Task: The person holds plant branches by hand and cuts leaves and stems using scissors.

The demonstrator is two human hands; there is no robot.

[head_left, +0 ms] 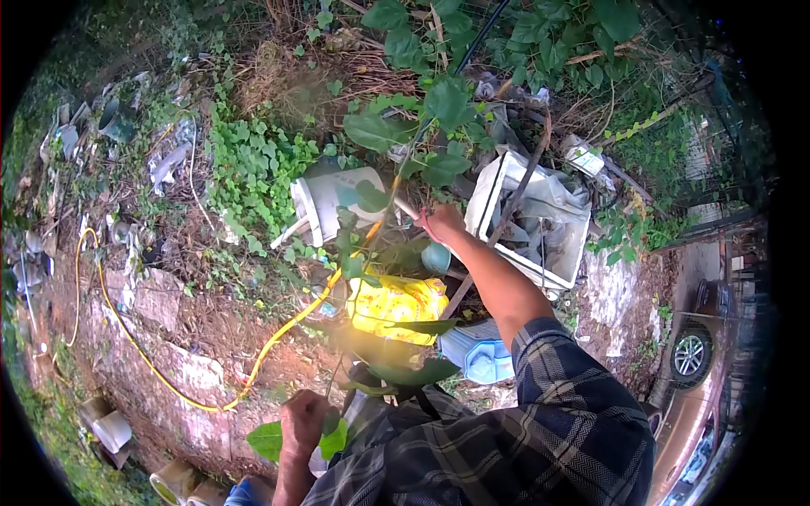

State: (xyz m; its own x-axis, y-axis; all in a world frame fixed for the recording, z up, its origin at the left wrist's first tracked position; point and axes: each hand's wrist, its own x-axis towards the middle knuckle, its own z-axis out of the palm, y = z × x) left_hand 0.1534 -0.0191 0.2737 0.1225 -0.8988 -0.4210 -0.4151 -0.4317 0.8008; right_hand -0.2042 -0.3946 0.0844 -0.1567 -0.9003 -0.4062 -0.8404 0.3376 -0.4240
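Observation:
My right hand [442,223] is stretched forward, its fingers closed round a pale stick-like handle [407,208]; a red band circles the wrist. Just left of it lies a white bucket [342,198] on its side, and leaves on a stem hang in front. Low in the view, my left hand [304,417] is closed around a thin stem, with green leaves [267,440] beside it. A yellow bag [396,308] rests on the ground between my two hands.
A white crate [553,219] with grey sheeting lies right of my right hand. A blue container [478,350] stands near my body. The yellow hose [274,337] curves across the ground at left. A parked vehicle [692,405] is far right.

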